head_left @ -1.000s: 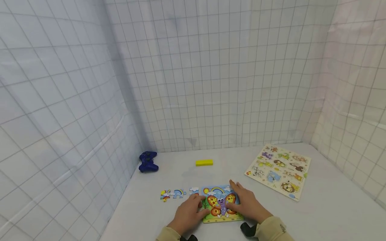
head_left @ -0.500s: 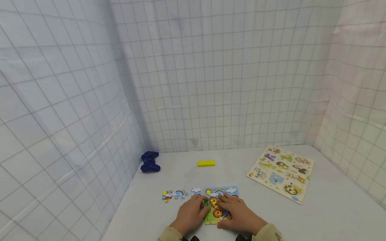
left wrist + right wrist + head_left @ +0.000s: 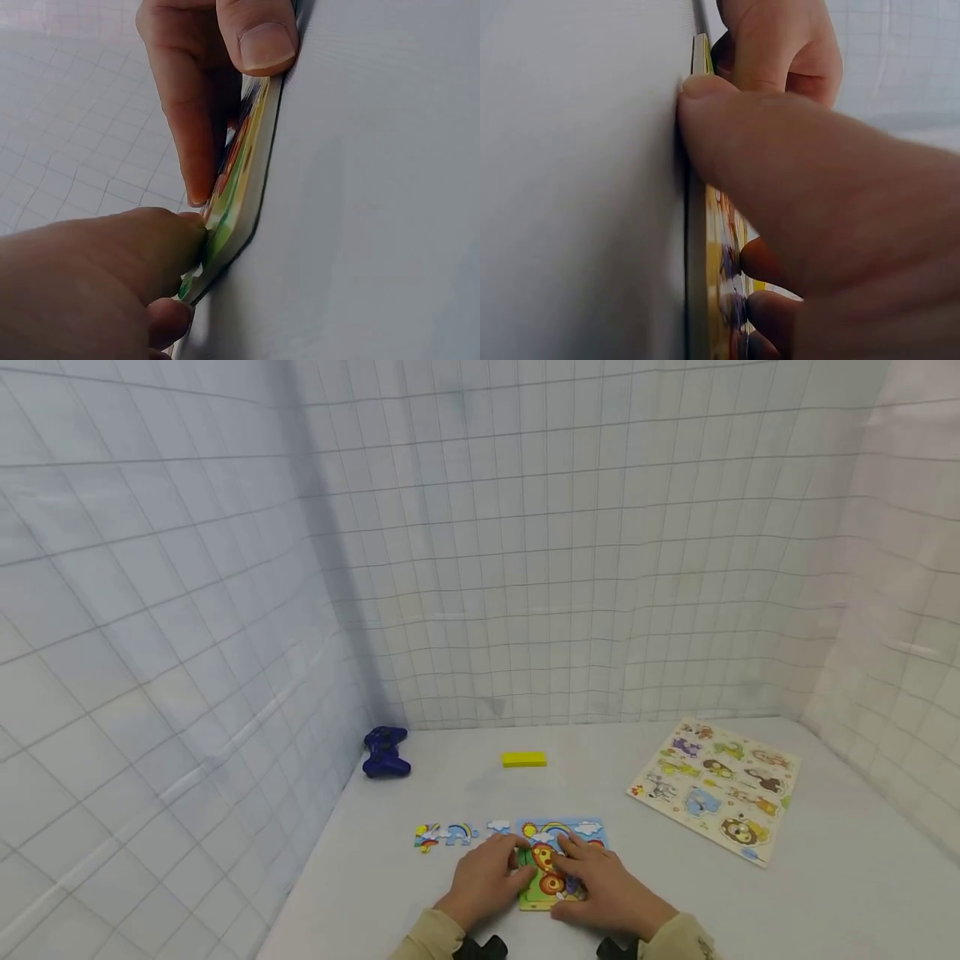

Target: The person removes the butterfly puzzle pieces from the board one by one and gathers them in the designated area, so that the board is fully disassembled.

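Note:
A colourful butterfly jigsaw puzzle (image 3: 551, 887) in a flat tray lies on the white table in the head view, partly covered by both hands. My left hand (image 3: 487, 878) holds its left edge; in the left wrist view, the thumb (image 3: 169, 236) lies on the picture and a curled finger sits at the rim. Spread over the right half, my right hand (image 3: 607, 889) rests its fingertips on the picture. Its thumb (image 3: 712, 112) touches the puzzle's near edge in the right wrist view. Three loose jigsaw pieces (image 3: 459, 834) lie in a row left of the puzzle.
A yellow block (image 3: 524, 760) lies behind the puzzle. At the back left is a blue game controller (image 3: 386, 753), close to the gridded side curtain (image 3: 225, 677). An animal puzzle board (image 3: 712, 785) lies slanted on the right.
The right hand has slid left from the puzzle's right side over the butterfly, its thumb now at the near edge. The left hand stays at the left edge. The head view has shifted slightly.

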The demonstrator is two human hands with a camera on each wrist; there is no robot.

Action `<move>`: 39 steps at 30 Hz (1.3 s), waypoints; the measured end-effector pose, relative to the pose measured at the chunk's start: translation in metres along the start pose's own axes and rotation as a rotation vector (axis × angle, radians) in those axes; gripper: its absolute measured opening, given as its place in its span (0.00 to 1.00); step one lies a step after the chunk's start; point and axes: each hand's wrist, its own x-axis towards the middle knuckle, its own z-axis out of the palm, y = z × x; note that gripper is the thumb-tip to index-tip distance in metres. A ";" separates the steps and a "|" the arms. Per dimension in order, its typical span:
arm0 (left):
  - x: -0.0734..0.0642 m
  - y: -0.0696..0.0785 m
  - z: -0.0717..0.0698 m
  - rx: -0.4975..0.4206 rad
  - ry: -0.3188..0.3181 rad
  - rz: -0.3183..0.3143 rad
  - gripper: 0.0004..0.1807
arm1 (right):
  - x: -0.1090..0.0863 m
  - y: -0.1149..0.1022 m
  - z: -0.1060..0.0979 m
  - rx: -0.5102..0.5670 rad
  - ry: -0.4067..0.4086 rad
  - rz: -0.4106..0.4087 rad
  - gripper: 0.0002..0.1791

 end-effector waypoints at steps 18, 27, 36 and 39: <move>0.006 -0.008 -0.006 -0.047 -0.029 -0.032 0.17 | 0.009 0.002 -0.009 0.057 -0.066 -0.008 0.47; 0.006 -0.003 -0.005 -0.064 -0.042 -0.030 0.17 | 0.002 0.001 -0.010 0.076 -0.065 -0.022 0.45; 0.007 0.000 -0.002 -0.027 -0.045 -0.005 0.20 | -0.003 0.003 -0.009 0.078 -0.058 0.006 0.44; 0.008 -0.001 -0.002 -0.023 -0.049 -0.001 0.20 | -0.002 0.003 -0.009 0.078 -0.058 0.009 0.45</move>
